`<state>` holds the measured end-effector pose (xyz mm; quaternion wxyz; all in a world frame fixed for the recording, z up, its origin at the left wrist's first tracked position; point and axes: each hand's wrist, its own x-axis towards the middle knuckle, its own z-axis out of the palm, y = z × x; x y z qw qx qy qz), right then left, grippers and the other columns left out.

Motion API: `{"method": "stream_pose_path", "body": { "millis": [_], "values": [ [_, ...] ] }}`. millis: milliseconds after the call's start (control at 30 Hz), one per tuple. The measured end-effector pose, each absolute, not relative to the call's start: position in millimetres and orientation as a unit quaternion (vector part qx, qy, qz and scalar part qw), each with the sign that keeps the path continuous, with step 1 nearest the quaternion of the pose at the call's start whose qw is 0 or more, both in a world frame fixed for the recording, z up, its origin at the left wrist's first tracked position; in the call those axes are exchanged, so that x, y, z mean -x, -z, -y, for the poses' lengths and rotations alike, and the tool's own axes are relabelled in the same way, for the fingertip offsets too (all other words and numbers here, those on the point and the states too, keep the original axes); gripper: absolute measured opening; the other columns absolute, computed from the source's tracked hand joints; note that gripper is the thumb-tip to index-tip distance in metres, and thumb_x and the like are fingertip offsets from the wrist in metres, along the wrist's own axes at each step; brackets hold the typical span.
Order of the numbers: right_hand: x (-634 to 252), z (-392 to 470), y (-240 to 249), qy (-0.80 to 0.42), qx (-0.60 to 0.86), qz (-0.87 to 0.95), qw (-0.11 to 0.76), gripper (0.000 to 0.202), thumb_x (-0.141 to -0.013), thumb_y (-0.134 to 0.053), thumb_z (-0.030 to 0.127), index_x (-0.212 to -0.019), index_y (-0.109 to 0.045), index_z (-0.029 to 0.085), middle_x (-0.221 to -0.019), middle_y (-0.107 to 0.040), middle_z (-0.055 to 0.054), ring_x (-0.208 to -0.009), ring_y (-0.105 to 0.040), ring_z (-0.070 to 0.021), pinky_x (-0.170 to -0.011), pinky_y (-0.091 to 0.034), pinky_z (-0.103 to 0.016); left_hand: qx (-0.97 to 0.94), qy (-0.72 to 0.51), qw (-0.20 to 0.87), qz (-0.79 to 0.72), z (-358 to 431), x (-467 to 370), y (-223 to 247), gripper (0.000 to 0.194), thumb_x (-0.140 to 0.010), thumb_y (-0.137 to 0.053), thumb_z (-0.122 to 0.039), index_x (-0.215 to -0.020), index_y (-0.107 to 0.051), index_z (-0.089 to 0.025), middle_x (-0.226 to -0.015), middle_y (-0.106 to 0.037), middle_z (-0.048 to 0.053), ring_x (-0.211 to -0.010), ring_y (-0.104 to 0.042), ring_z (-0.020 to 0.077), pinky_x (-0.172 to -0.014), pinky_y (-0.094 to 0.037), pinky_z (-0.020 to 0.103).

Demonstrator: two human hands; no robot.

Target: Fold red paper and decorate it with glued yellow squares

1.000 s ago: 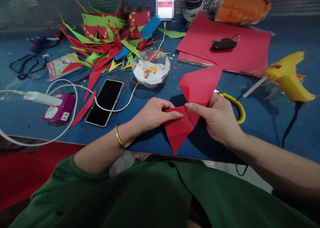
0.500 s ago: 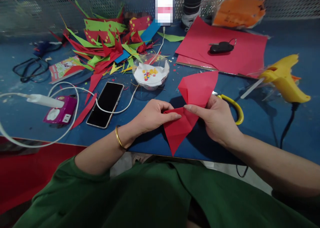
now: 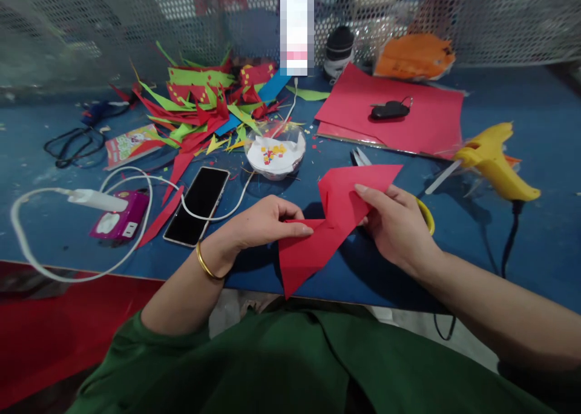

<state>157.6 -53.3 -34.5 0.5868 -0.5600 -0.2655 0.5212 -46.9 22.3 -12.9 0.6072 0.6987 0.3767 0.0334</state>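
Note:
A folded piece of red paper (image 3: 345, 203) is stretched between both hands above the front of the blue table. My left hand (image 3: 267, 223) pinches its left part, thumb on top, and a pointed corner hangs down toward me. On the right side, my right hand (image 3: 397, 223) grips the paper with the thumb on its face and the fingers behind it. Creases run through the middle, where the two parts meet. Scissors (image 3: 425, 215) with yellow handles lie on the table, partly covered by my right hand and the paper; their blade tips show beyond the paper.
A black phone (image 3: 197, 205), a purple plug adapter (image 3: 121, 216) and a white cable lie left. Behind stands a clear bowl (image 3: 275, 170) holding paper bits, near a heap of colored paper strips (image 3: 200, 111). Red sheets (image 3: 417, 120) bear keys (image 3: 389, 109); a yellow glue gun (image 3: 497, 163) lies right.
My right hand has slid outward along the paper, away from the middle fold, and the hands are farther apart. The paper is opened wider and the scissor blades now show. The camera view has shifted.

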Motion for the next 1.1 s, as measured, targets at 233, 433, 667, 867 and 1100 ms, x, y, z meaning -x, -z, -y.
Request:
{"method": "stream_pose_path", "body": {
  "millis": [233, 433, 667, 867, 1100],
  "values": [
    [-151.1, 55.6, 38.6, -0.533, 0.544, 0.283, 0.583, 0.026, -0.063, -0.086, 0.038, -0.077, -0.074, 0.019, -0.068, -0.072, -0.001, -0.051, -0.06, -0.0128, -0.048, -0.055, -0.026, -0.659, -0.228, 0.551, -0.458, -12.4, 31.7, 16.9, 0.057, -0.072, -0.081, -0.044, -0.117, -0.06, -0.016, -0.105, -0.074, 0.011, -0.087, -0.07, 0.02, -0.079, -0.054, 0.033],
    [-146.4, 56.5, 44.3, -0.523, 0.542, 0.314, 0.578, 0.033, -0.063, -0.086, 0.043, -0.085, -0.076, 0.019, -0.082, -0.077, -0.004, -0.062, -0.068, -0.0179, -0.055, -0.061, -0.03, -0.727, -0.278, 0.385, -0.496, 0.9, 23.2, 27.3, 0.028, -0.082, -0.071, -0.037, -0.102, -0.061, -0.021, -0.095, -0.076, 0.006, -0.089, -0.072, 0.0214, -0.081, -0.053, 0.034],
    [-187.8, 74.2, 9.2, -0.438, 0.638, 0.55, 0.314, 0.045, -0.075, -0.07, 0.066, -0.069, -0.071, 0.022, -0.065, -0.071, -0.005, -0.062, -0.066, -0.0215, -0.055, -0.05, -0.032, -0.715, -0.307, 0.416, -0.47, -17.4, 34.5, 21.7, 0.017, -0.084, -0.064, -0.031, -0.092, -0.068, -0.018, -0.087, -0.075, 0.003, -0.082, -0.069, 0.0183, -0.071, -0.048, 0.026],
    [-271.2, 98.1, -22.6, 0.083, 0.863, 0.497, 0.039, 0.037, -0.085, -0.064, 0.043, -0.11, -0.067, 0.017, -0.108, -0.07, -0.026, -0.085, -0.065, -0.0325, -0.06, -0.036, -0.04, -0.76, -0.269, 0.387, -0.448, -25.0, 37.1, 12.2, 0.021, -0.084, -0.064, -0.033, -0.094, -0.074, -0.018, -0.082, -0.075, 0.001, -0.071, -0.063, 0.0153, -0.063, -0.042, 0.025],
    [-315.7, 86.5, -0.8, 0.019, 0.828, 0.552, -0.095, 0.032, -0.083, -0.055, 0.029, -0.111, -0.062, 0.016, -0.114, -0.067, -0.026, -0.091, -0.061, -0.0285, -0.069, -0.04, -0.037, -0.789, -0.206, 0.409, -0.409, -18.3, 31.7, 21.8, 0.02, -0.084, -0.063, -0.031, -0.087, -0.079, -0.019, -0.083, -0.077, 0.001, -0.072, -0.063, 0.0147, -0.067, -0.041, 0.026]
  ]
}}
